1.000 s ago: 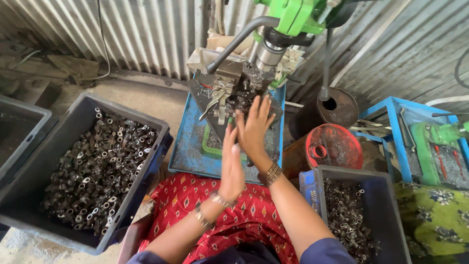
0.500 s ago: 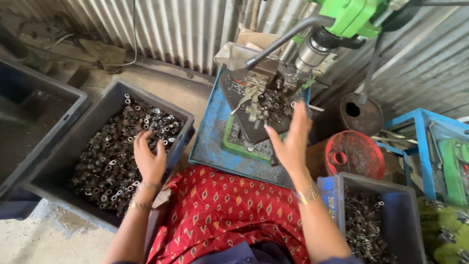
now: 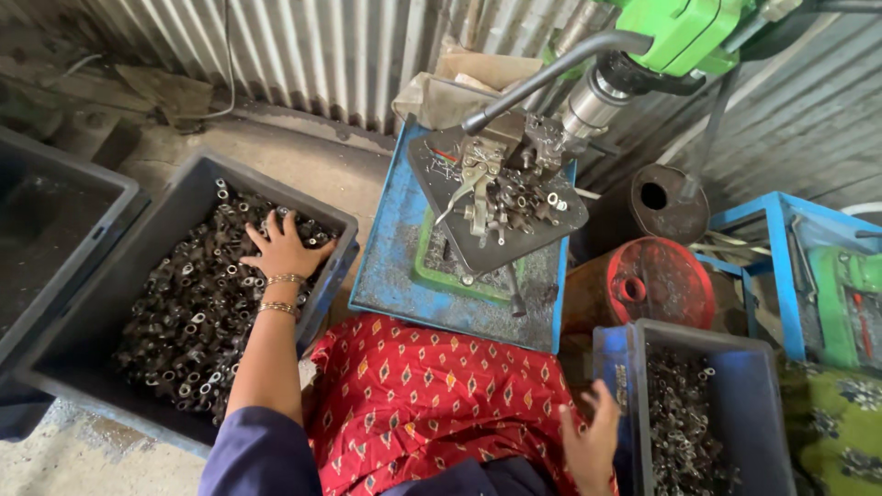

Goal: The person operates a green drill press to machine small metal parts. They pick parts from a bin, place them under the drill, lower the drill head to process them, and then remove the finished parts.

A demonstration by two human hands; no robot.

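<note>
The left hand is lying palm-down, fingers spread wide, on the heap of small dark metal parts filling the grey bin to the left of the drill press. Whether any part is sitting under the palm, I cannot tell. Two bangles are circling that wrist. The right hand is resting against the near edge of the blue bin, below and right of the press, fingers loosely curled and holding nothing that shows. That bin is holding more parts. A red patterned cloth is lying over the lap between the two bins. Under the press, a dark plate with a clamp is sitting on a blue tray. A red drum is standing just right of the tray.
</note>
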